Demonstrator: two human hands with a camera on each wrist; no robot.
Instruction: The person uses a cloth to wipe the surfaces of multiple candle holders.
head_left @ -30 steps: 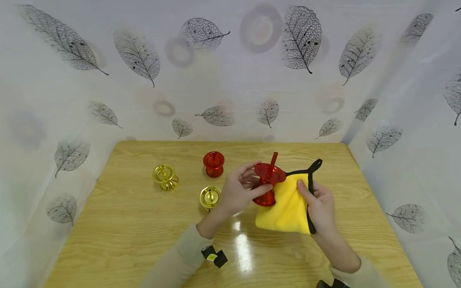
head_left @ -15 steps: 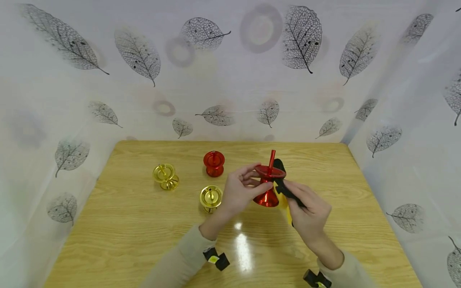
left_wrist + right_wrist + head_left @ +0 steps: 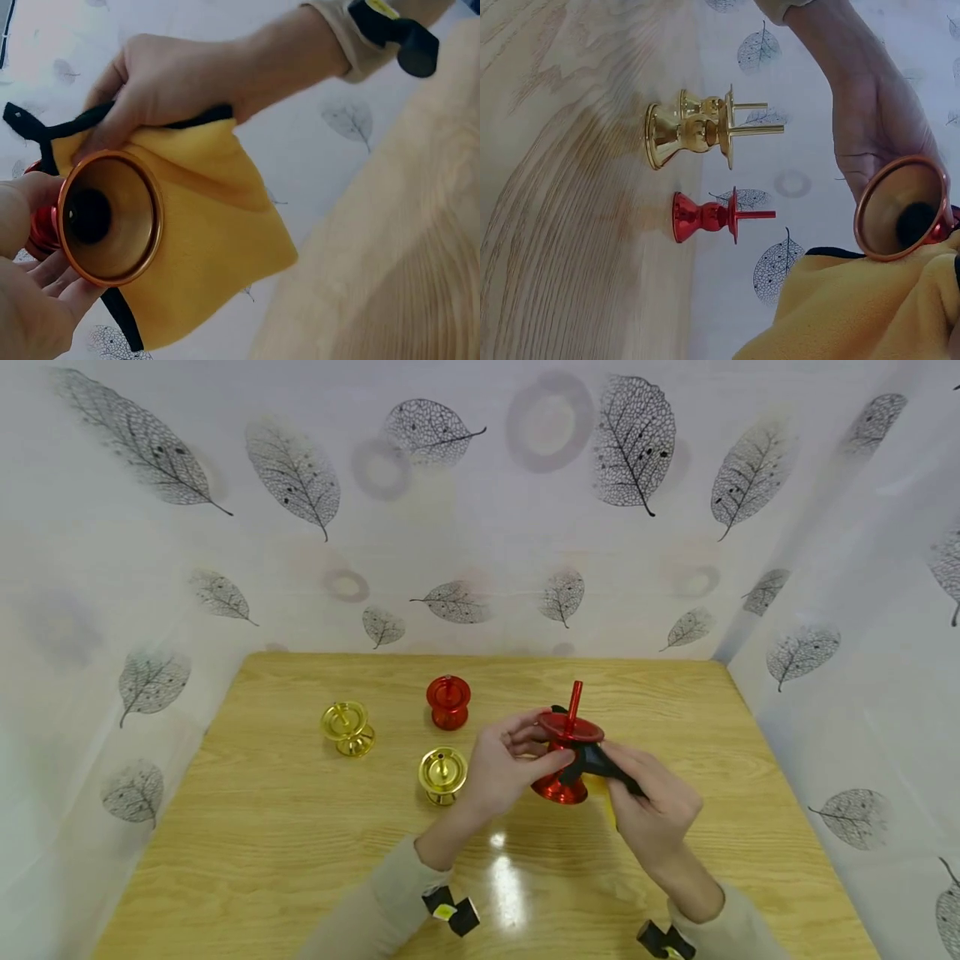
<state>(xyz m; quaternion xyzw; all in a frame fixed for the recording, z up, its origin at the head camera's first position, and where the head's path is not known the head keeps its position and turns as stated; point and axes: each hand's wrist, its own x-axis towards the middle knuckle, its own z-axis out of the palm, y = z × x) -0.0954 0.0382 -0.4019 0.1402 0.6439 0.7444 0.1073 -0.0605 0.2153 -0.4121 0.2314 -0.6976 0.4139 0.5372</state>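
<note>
My left hand (image 3: 506, 768) grips a red metal candlestick (image 3: 558, 792) by its waist, thumb in front and fingers behind. It is held upright above the table, its dish and thin tube pointing up. In the left wrist view the hollow underside of its base (image 3: 139, 214) faces the camera. A yellow cloth (image 3: 217, 232) with black edging is pinched in my right hand (image 3: 656, 802). The cloth's black edge (image 3: 592, 760) lies against the candlestick's stem just below the dish. Most of the yellow part is hidden behind my right hand in the head view.
Another red candlestick (image 3: 449, 695) stands toward the back of the wooden table (image 3: 300, 852). To its left is a gold candlestick (image 3: 345, 722), and a second gold candlestick (image 3: 442, 772) stands close to my left forearm. Leaf-patterned sheeting (image 3: 480, 527) encloses the back and sides.
My right hand has moved left and turned over, bringing the cloth from beside the candlestick onto its stem. My left hand keeps its hold, shifting slightly right and down.
</note>
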